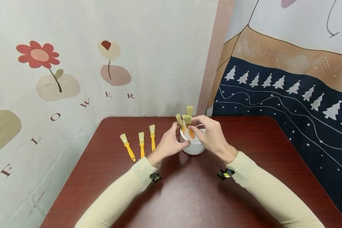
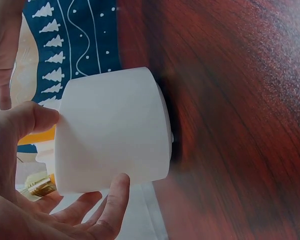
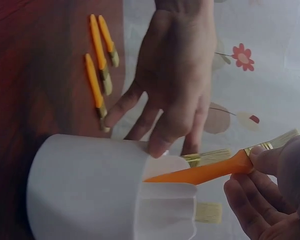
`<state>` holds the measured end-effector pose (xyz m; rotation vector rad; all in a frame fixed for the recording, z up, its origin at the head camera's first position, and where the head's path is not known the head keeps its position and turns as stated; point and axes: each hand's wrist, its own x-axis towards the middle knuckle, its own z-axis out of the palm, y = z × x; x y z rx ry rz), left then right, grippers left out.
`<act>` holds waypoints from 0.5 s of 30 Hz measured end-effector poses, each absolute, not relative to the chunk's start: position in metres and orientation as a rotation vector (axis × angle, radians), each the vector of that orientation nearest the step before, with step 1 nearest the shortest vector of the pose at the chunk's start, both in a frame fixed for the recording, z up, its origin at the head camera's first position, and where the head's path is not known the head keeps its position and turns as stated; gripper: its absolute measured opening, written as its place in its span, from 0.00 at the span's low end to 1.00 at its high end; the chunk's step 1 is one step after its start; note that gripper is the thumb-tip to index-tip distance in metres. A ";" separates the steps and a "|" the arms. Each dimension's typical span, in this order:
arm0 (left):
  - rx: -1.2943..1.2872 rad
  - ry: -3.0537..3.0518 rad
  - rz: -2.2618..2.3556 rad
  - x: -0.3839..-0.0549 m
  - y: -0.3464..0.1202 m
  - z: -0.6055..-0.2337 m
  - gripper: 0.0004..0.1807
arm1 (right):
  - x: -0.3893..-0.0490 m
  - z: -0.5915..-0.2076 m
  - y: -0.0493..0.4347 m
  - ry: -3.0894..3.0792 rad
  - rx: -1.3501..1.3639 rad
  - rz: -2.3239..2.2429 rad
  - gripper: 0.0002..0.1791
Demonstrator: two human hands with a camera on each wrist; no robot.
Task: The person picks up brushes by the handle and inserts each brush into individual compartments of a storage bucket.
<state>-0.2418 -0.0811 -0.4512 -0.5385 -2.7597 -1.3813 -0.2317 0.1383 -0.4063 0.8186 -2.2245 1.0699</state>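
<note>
A white round container (image 1: 195,149) with a wavy-edged inner wall stands on the table. My left hand (image 1: 171,143) holds it from the left, thumb at the rim and fingers spread round its side. Above the opening, my right hand (image 1: 215,135) pinches a paintbrush (image 3: 217,169) near its metal band. The brush's orange handle points down into the container, bristles up; its lower tip is hidden in the right wrist view. Two other paintbrushes stand bristles up in the container, one at the back (image 1: 189,110) and one at the left (image 1: 179,119).
Left of the container, three yellow-handled paintbrushes lie on the dark red table (image 1: 188,202): one outermost (image 1: 127,147), one in the middle (image 1: 142,144) and one nearest my left hand (image 1: 152,136). Printed cloths (image 1: 165,57) hang behind the table and along its right side.
</note>
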 end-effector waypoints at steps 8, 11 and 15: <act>-0.526 -2.761 -1.370 -0.241 -0.081 -0.451 0.48 | -0.232 -0.421 0.143 -2.234 0.875 0.992 0.14; -0.522 -2.764 -1.377 -0.240 -0.081 -0.451 0.48 | -0.231 -0.428 0.145 -2.250 0.897 0.951 0.14; -0.519 -2.764 -1.389 -0.240 -0.080 -0.450 0.48 | -0.229 -0.433 0.147 -2.267 0.923 0.896 0.14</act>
